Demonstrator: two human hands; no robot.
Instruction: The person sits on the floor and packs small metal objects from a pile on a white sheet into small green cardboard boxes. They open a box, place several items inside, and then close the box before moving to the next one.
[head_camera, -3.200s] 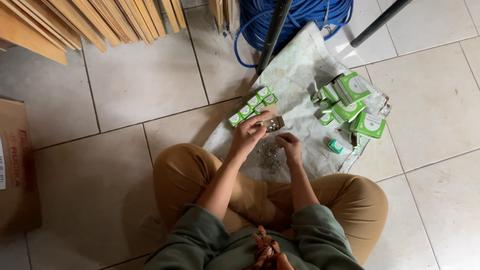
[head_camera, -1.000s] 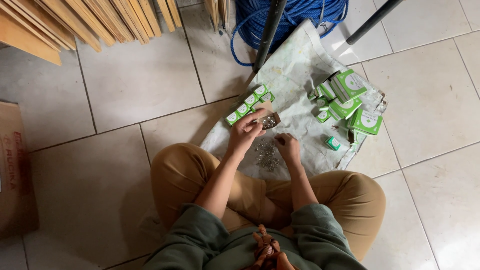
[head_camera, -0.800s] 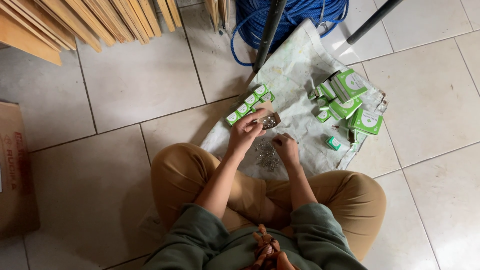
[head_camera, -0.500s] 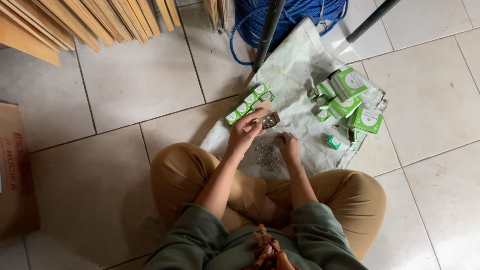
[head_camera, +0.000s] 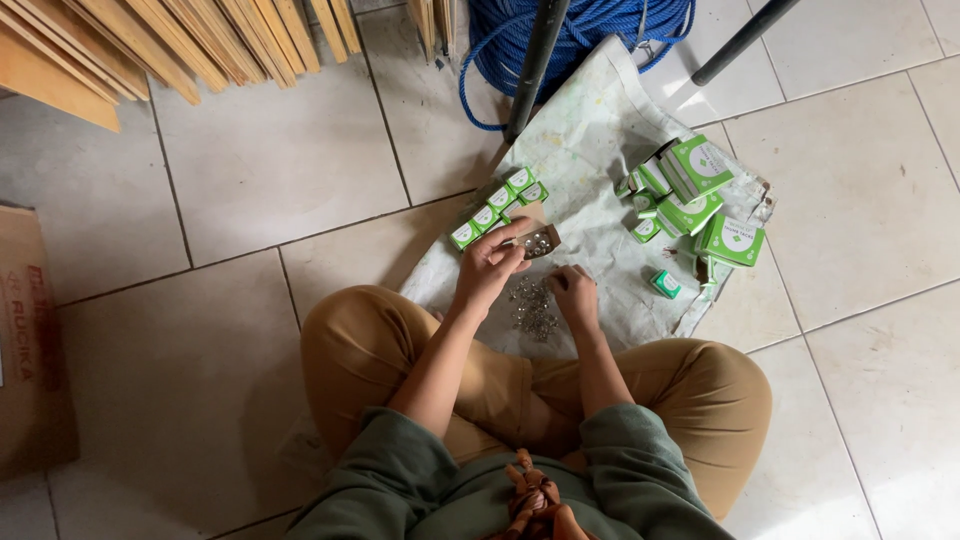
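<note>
I sit cross-legged on a tiled floor. My left hand (head_camera: 490, 265) holds a small open cardboard box (head_camera: 538, 240) with shiny metal pieces inside. My right hand (head_camera: 574, 295) hovers with curled fingers beside a pile of small silvery metal pieces (head_camera: 532, 308) on a pale sheet (head_camera: 590, 150); whether it pinches any piece I cannot tell. A row of small green-and-white boxes (head_camera: 495, 207) lies just beyond my left hand.
Larger green boxes (head_camera: 700, 195) are heaped at the sheet's right, one small green box (head_camera: 665, 285) apart. A blue rope coil (head_camera: 590, 35) and two dark metal legs (head_camera: 535, 65) stand beyond. Wooden slats (head_camera: 170, 40) lie top left, a cardboard carton (head_camera: 30, 340) at left.
Both hands stay over the pile with only small finger movements. The open box in my left hand stays near the row of green boxes.
</note>
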